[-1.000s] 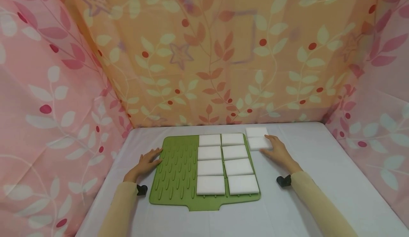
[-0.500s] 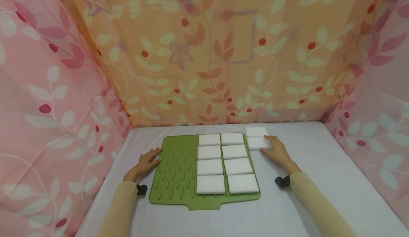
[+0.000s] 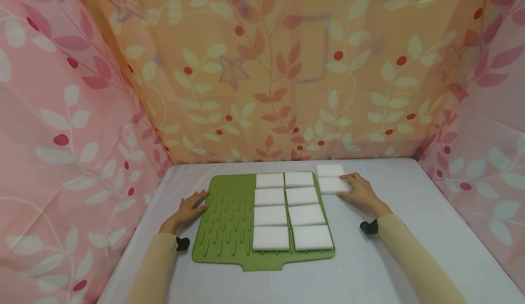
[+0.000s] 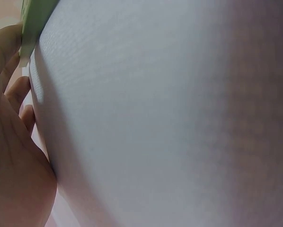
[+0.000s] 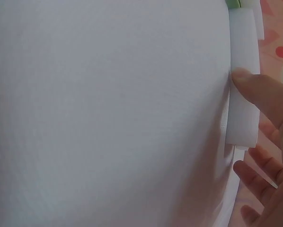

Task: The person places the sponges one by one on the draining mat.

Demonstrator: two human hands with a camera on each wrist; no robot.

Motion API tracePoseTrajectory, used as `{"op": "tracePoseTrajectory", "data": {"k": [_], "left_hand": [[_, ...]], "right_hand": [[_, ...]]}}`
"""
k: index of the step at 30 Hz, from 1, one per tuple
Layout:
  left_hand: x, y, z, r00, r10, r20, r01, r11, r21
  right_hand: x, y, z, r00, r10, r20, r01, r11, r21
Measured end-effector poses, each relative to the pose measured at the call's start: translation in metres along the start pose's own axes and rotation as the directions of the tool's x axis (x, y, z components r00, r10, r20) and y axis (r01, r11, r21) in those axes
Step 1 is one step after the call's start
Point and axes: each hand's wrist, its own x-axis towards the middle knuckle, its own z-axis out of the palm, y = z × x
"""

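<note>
Beside the green mat (image 3: 223,217), at its back right corner, my right hand (image 3: 362,197) pinches the nearer of two white sponges (image 3: 333,185). The thumb (image 5: 255,87) presses its near side in the right wrist view, while the index finger reaches its far side; the other fingers hang loosely. Just behind lies the second white sponge (image 3: 330,170), touching or nearly touching it. My left hand (image 3: 186,210) rests by the mat's left edge, fingers fairly straight and fingertips touching it. Several white sponges (image 3: 270,238) lie in two columns over the mat's right part.
Rows of raised ridges cover the bare left part of the mat, and a tab (image 3: 262,266) juts from its front edge. A white cloth (image 3: 320,281) covers the table. Patterned curtains (image 3: 262,90) stand close behind and at both sides.
The right wrist has shifted slightly to the right and away, with the fingers still at the same sponge. The left hand, mat and sponges look unmoved.
</note>
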Motion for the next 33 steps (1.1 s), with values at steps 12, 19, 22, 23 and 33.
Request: {"op": "tracePoseTrajectory", "data": {"k": [12, 19, 22, 23, 33], "left_hand": [[-0.001, 0.001, 0.002, 1.0, 0.001, 0.001, -0.001, 1.0, -0.006], [0.0, 0.002, 0.0, 1.0, -0.009, 0.002, 0.009, 1.0, 0.0], [0.001, 0.002, 0.0, 1.0, -0.012, 0.004, 0.012, 1.0, 0.002], [0.001, 0.002, 0.0, 1.0, -0.011, 0.006, 0.011, 1.0, 0.004], [0.001, 0.001, 0.0, 1.0, -0.006, 0.014, 0.006, 1.0, -0.008]], "right_hand": [[0.005, 0.007, -0.006, 0.994, -0.076, 0.083, 0.078, 0.997, -0.018], [0.007, 0.01, -0.007, 0.992, -0.111, 0.06, 0.111, 0.994, 0.0], [0.006, 0.011, -0.009, 0.993, -0.106, 0.056, 0.107, 0.994, -0.017], [0.005, 0.011, -0.01, 0.993, -0.102, 0.054, 0.103, 0.994, -0.02], [0.0, 0.011, -0.02, 0.995, -0.08, 0.053, 0.083, 0.995, -0.06]]}}
